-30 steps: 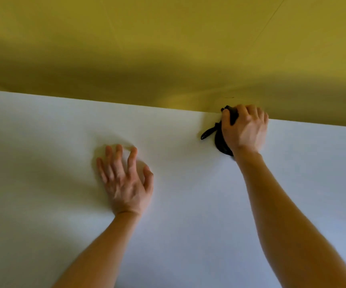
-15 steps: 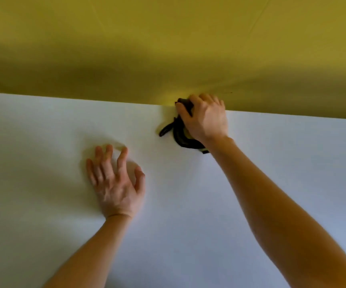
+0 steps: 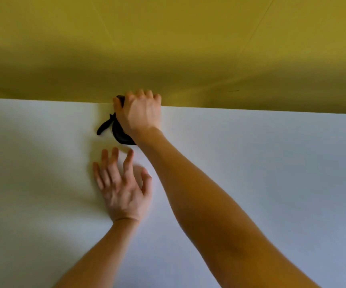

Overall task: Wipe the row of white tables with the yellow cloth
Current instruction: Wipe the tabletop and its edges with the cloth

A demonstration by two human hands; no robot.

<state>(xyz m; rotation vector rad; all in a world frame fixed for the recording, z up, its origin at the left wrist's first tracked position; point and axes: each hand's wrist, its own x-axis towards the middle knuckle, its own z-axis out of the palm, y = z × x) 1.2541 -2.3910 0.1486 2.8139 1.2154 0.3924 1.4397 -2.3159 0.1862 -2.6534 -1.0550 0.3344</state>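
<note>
1. My right hand (image 3: 140, 113) is curled tight round the cloth (image 3: 120, 134). It is a bunched wad that reads dark rather than yellow here. Most of it sits under the palm, and one tail pokes out just left of the grip.
2. The grip sits right on the far edge of the white table (image 3: 271, 163), with the knuckles over the yellow surface (image 3: 168, 48) beyond.
3. My left hand (image 3: 122, 188) lies flat on the top with fingers spread, holding nothing. It is near the grip, on my side of it.
4. I judge this to be a stroke along the far edge. To do it well, I would press down through the palm so that cloth rather than knuckle meets the top.
5. I would follow the edge line closely, because drifting away from me could drop the wad off the table.
6. The left hand lies near the path back toward me, so I would lift it before pulling the grip that way.
</note>
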